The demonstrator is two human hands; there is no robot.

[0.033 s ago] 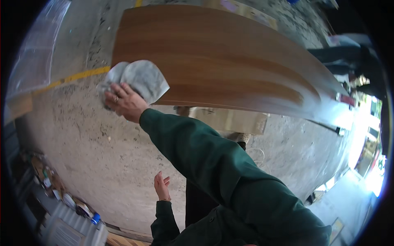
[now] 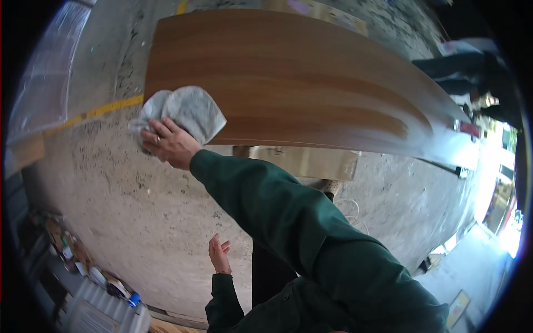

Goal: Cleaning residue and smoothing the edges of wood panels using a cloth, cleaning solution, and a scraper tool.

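Observation:
A long brown wood-grain panel (image 2: 288, 72) lies across the upper middle, its glossy right part catching light. At its near left corner my right hand (image 2: 173, 145) holds a crumpled grey-white cloth (image 2: 195, 114) against the edge. The fingers lie over the cloth, and part of it hangs past the panel's end; my thumb is hidden. My right arm, in a dark green sleeve, reaches up and to the left. Lower down, away from the panel, my left hand (image 2: 219, 255) is held over the floor, fingers apart and holding nothing.
Pale wooden supports (image 2: 305, 162) show beneath the panel. A person (image 2: 463, 75) in dark clothes stands at its far right end. Plastic-wrapped material (image 2: 41, 77) is at the left. A grey ribbed container (image 2: 100, 311) and assorted clutter sit at the lower left.
The whole view has shifted slightly, with the panel a little further left in the picture. My right hand stays on the cloth at the corner, and my left hand looks the same.

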